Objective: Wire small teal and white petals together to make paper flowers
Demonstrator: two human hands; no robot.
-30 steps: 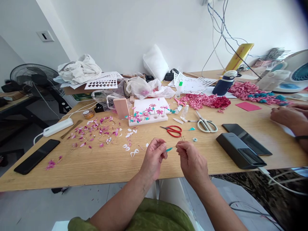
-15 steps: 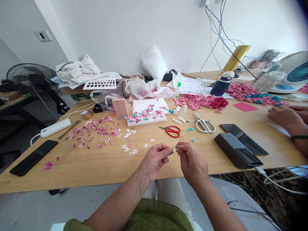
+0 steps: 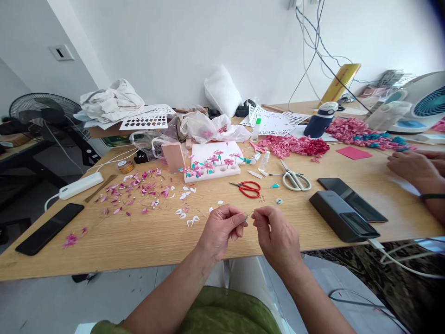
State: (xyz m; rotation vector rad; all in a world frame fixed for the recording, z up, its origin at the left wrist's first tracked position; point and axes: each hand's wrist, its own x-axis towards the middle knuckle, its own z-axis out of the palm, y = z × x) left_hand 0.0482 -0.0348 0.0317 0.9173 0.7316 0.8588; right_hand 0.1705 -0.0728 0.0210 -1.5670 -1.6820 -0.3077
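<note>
Near the table's front edge, my left hand pinches a small teal petal-like piece between thumb and fingertips, most of it hidden. Close beside it, my right hand is closed in a pinch on a fine thread or wire that spans the small gap between the hands. Beyond them lie red-handled scissors, a small spool and a loose teal petal. Pink and teal flowers stand in a white holder farther back.
Scattered pink petals and white petals lie to the left, with a black phone. On the right are white-handled scissors, a dark box-shaped device and another person's hands. A blue bottle stands behind.
Both hands have shifted very slightly, the right one a little to the left. The teal piece shows less between my left fingertips. Both pinches stay closed.
</note>
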